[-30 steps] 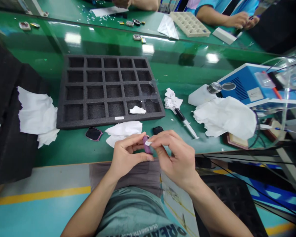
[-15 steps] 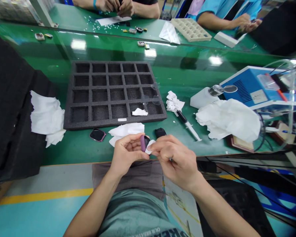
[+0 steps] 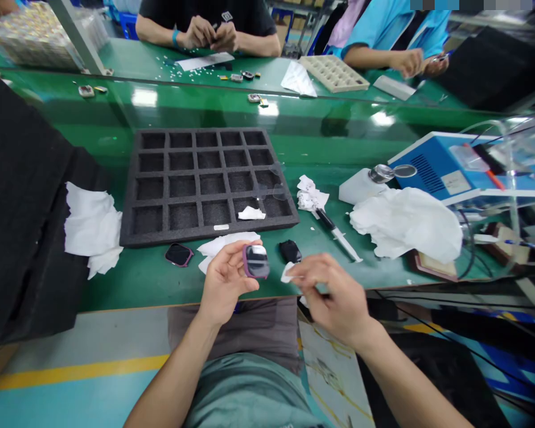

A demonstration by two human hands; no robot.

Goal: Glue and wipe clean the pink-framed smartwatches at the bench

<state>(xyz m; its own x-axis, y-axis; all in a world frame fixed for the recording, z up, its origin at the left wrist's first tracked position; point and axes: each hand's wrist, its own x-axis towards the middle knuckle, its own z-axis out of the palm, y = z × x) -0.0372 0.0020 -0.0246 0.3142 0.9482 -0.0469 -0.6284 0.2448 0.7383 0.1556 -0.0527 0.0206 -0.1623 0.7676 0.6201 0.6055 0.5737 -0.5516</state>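
Observation:
My left hand (image 3: 225, 282) grips a small purple-framed watch case (image 3: 255, 261) by its edges, its dark glass face turned toward me. A little to the right, my right hand (image 3: 334, 294) pinches a small white wipe (image 3: 288, 272) between thumb and fingers, apart from the case. Both hands hover over the near edge of the green table (image 3: 138, 276). A second purple-framed case (image 3: 179, 254) lies face up on the table to the left. A small black part (image 3: 290, 251) lies just beyond my hands.
A black foam tray (image 3: 205, 184) with several compartments sits ahead, with a white scrap (image 3: 251, 213) in one cell. White tissues (image 3: 405, 223) and a syringe (image 3: 339, 232) lie to the right by a blue machine (image 3: 450, 163). Other people work across the table.
My left hand turned the purple case from edge-on to face-up. My right hand drew the white wipe off it and moved right. The view tilted up slightly.

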